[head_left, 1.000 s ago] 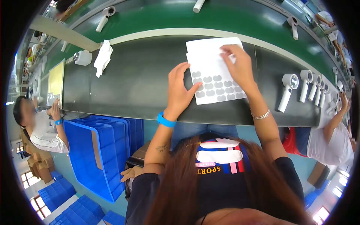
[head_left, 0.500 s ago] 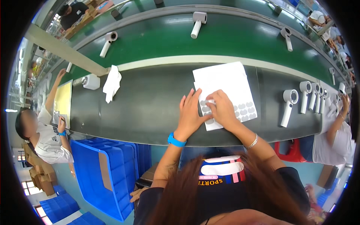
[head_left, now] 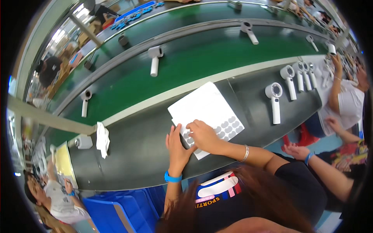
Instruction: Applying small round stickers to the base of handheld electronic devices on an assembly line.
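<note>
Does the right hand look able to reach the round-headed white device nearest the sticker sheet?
Likely yes: the right hand is at the sticker sheet, and past its edge nothing seems to block the device.

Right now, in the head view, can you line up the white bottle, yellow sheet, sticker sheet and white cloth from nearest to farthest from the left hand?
From the left hand:
1. Sticker sheet, at its right side.
2. White cloth, off to its left.
3. White bottle, left of the cloth.
4. Yellow sheet, farthest left.
</note>
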Tool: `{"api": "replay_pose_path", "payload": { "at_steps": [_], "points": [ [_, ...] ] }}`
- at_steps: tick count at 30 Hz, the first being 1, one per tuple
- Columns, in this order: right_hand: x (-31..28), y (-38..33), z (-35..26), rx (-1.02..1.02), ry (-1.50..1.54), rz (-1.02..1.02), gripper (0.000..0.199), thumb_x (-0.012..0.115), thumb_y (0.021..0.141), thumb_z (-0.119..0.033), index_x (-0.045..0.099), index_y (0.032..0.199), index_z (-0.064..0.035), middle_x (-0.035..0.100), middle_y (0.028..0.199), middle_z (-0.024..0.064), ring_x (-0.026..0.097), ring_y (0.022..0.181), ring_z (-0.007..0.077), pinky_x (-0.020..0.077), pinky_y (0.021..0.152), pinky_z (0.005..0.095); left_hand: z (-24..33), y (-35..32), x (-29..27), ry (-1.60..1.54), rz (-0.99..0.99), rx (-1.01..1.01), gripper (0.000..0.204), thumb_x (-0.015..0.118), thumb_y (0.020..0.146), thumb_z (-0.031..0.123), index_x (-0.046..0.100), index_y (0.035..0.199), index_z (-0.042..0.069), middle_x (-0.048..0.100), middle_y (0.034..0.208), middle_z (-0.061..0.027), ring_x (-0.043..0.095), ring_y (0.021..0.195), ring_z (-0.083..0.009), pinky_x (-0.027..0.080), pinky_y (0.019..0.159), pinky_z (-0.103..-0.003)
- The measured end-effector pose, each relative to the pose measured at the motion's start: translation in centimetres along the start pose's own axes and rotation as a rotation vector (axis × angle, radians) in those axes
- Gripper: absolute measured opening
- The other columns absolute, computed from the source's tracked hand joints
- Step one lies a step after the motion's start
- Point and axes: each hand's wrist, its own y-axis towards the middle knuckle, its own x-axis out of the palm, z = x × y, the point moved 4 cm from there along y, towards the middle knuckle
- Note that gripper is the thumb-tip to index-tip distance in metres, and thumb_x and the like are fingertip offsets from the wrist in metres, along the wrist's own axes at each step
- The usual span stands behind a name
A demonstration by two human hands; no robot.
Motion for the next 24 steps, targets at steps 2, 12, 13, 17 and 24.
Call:
{"api": "replay_pose_path", "payload": {
  "at_steps": [2, 12, 13, 17, 24],
  "points": [
    [0.5, 0.1, -0.1, -0.032, -0.028, -0.067, 0.014, 0.061, 0.075, -0.001, 0.054, 0.087, -0.0029, 0.054, 0.086, 0.0134, 0.055, 0.083, 0.0324, 0.0452, 0.071, 0.0403, 0.0, -0.1, -0.1, 0.007, 0.021, -0.012, 0.085, 0.083, 0.062, 0.022, 0.041, 0.134, 0.007, 0.046, 0.137, -0.0102, 0.033, 0.134, -0.0314, 0.018, 0.109, -0.048],
    [-0.9, -0.1, -1.7, -0.200, 0.032, -0.140, 0.019, 0.062, 0.072, -0.001, 0.057, 0.090, -0.0031, 0.057, 0.084, 0.0106, 0.057, 0.081, 0.0302, 0.0467, 0.068, 0.0395, 0.2, -0.2, -0.1, 0.036, 0.003, -0.013, 0.086, 0.083, 0.062, 0.019, 0.041, 0.136, 0.007, 0.045, 0.139, -0.0099, 0.032, 0.135, -0.0317, 0.019, 0.110, -0.048],
    [-1.5, 0.5, -1.4, -0.217, 0.017, -0.133, 0.019, 0.062, 0.072, -0.001, 0.057, 0.090, -0.0031, 0.057, 0.084, 0.0106, 0.057, 0.081, 0.0302, 0.0467, 0.068, 0.0395, 0.3, -0.1, -0.2, 0.039, -0.007, -0.005, 0.086, 0.083, 0.062, 0.021, 0.040, 0.136, 0.006, 0.044, 0.139, -0.0104, 0.032, 0.135, -0.0322, 0.019, 0.110, -0.049],
    [-8.3, 6.3, 4.8, -0.056, 0.262, 0.395, 0.009, 0.065, 0.082, -0.006, 0.065, 0.090, -0.0024, 0.066, 0.084, 0.0094, 0.065, 0.076, 0.0191, 0.0505, 0.068, 0.0295, 0.5, -0.2, -0.3, 0.089, -0.046, 0.015, 0.084, 0.081, 0.066, 0.032, 0.042, 0.134, 0.003, 0.042, 0.141, -0.0130, 0.030, 0.135, -0.0344, 0.018, 0.110, -0.050],
    [-23.9, 18.6, 24.0, 0.382, -0.227, 1.207, 0.042, 0.074, 0.074, -0.015, 0.061, 0.113, -0.0110, 0.064, 0.096, 0.0158, 0.061, 0.089, 0.0336, 0.0455, 0.080, 0.0444, 0.1, -0.4, -0.6, 0.123, -0.082, 0.074, 0.077, 0.079, 0.070, 0.033, 0.046, 0.132, 0.003, 0.040, 0.142, -0.0135, 0.030, 0.135, -0.0349, 0.018, 0.108, -0.052]
  ]
}}
